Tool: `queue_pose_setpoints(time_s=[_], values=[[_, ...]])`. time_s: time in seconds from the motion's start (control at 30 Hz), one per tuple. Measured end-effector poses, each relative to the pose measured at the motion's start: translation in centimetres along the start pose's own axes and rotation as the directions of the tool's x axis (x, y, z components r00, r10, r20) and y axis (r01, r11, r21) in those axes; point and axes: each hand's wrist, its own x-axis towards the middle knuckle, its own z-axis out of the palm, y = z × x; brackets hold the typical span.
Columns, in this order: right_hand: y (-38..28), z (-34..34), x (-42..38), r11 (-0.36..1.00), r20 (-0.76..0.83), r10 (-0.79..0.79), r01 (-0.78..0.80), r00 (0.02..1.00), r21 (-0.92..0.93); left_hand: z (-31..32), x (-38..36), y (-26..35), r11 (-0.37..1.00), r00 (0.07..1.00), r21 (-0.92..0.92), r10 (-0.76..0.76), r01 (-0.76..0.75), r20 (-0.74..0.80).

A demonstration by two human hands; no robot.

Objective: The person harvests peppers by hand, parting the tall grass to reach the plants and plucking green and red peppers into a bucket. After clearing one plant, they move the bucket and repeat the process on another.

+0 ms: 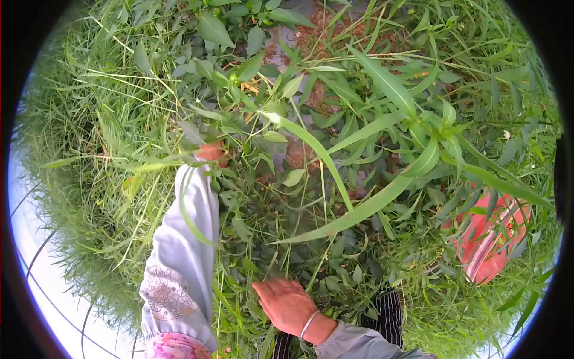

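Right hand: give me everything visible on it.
The right hand is bare, low in the picture near the middle, with its back to the camera. The fingers lie close together and point up and left in the frame. A thin, pale, shiny band, metal by its look, circles the wrist; a grey sleeve starts just behind it. Green leaves surround the hand. Its palm is hidden, so whether it grips anything can't be told.
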Motion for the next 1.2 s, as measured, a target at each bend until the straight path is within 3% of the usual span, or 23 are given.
queue_pose_setpoints(time_s=[0.27, 0.47, 0.57, 0.7, 0.77, 0.83, 0.87, 0.97, 1.03, 1.1, 1.13, 1.2], values=[[-0.1, -0.2, -0.1, 1.000, -0.023, -0.001, 0.001, 1.000, 0.001, -2.1, -0.2, -0.5, 0.933, 0.977, -0.319, -0.110, 0.165, 0.182], [-0.2, -0.3, -0.3, 0.998, -0.092, -0.038, 0.042, 0.995, 0.041, -5.3, 1.7, -0.9, 0.622, 0.894, -0.660, -0.165, 0.422, 0.416], [-0.2, -0.4, -0.3, 0.997, -0.097, -0.035, 0.042, 0.995, 0.066, -7.5, 2.0, -0.2, 0.500, 0.846, -0.696, -0.163, 0.515, 0.508], [-0.2, -0.8, -0.8, 0.992, -0.156, -0.056, 0.073, 0.986, 0.105, -9.9, 2.6, -0.4, 0.473, 0.816, -0.682, -0.164, 0.558, 0.554], [0.0, -0.8, -1.1, 0.987, -0.187, -0.058, 0.084, 0.981, 0.135, -12.3, 3.2, 0.7, 0.497, 0.786, -0.625, -0.233, 0.602, 0.572], [0.1, -0.9, -1.2, 0.984, -0.196, -0.060, 0.091, 0.979, 0.155, -18.3, 3.7, 6.9, 0.525, 0.719, -0.502, -0.397, 0.687, 0.570], [0.2, -0.9, -1.3, 0.979, -0.177, -0.054, 0.086, 0.983, 0.182, -19.2, 3.5, 7.2, 0.629, 0.759, -0.443, -0.419, 0.639, 0.499], [0.5, -0.8, -1.5, 0.913, -0.361, 0.045, 0.108, 0.932, 0.393, -21.4, 0.4, 6.0, 0.851, 0.877, -0.282, -0.345, 0.443, 0.335], [0.8, -3.6, -1.8, 0.923, -0.498, 0.056, 0.145, 0.866, 0.357, -23.3, -3.4, 8.9, 0.659, 0.824, -0.499, -0.495, 0.563, 0.275], [1.3, -5.8, -2.2, 0.965, -0.635, 0.066, 0.113, 0.769, 0.237, -24.6, -7.0, 16.1, 0.620, 0.830, -0.595, -0.535, 0.511, 0.156], [1.9, -6.1, -2.4, 0.942, -0.670, 0.084, 0.162, 0.737, 0.295, -24.3, -9.2, 18.1, 0.623, 0.881, -0.651, -0.445, 0.433, 0.161], [2.9, -6.6, -2.9, 0.881, -0.731, 0.117, 0.270, 0.672, 0.389, -22.6, -12.3, 23.4, 0.417, 0.919, -0.825, -0.261, 0.382, 0.294]])
